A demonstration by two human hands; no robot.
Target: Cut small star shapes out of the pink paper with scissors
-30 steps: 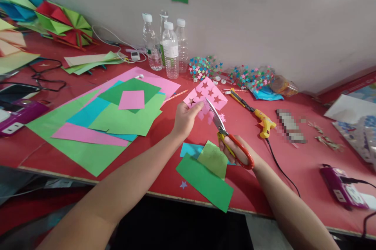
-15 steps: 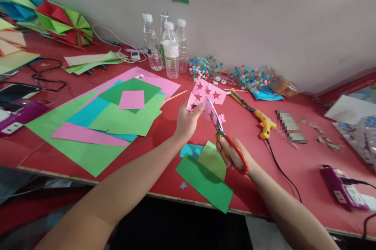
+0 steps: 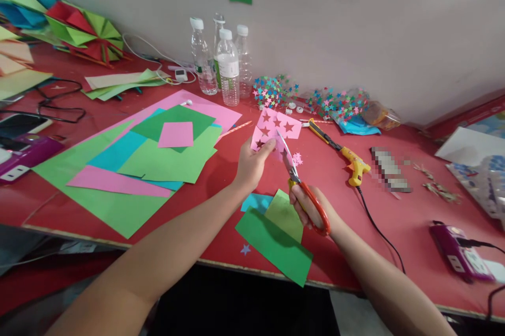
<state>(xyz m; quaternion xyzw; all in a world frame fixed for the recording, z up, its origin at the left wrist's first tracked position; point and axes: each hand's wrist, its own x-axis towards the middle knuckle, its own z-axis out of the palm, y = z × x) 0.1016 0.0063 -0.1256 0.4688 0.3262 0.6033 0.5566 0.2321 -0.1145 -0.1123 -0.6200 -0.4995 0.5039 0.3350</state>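
Observation:
Between thumb and fingers, my left hand [image 3: 251, 165] pinches a pink paper [image 3: 292, 119] with several star-shaped holes. My right hand [image 3: 311, 207] is closed round the red and yellow handles of the scissors [image 3: 314, 202]. The scissor blades reach up to the pink paper beside my left thumb, and part of them overlaps its right portion. Small pink stars [image 3: 297, 159] lie on the table just right of the blades. Below my hands are a dark green sheet [image 3: 272, 244], a light green sheet [image 3: 284, 215] and a blue piece [image 3: 254, 202].
Coloured sheets [image 3: 161, 160] spread over the red table [image 3: 213, 204] at left. Plastic bottles [image 3: 229, 73] stand by the wall, with bags of stars [image 3: 335, 102] to their right. A yellow glue gun [image 3: 357, 165] and a purple power strip [image 3: 460, 252] lie at right.
My right hand and the scissors have shifted very slightly left. The scissor handles look a little closer together. My left hand still holds the pink paper, which has tilted slightly.

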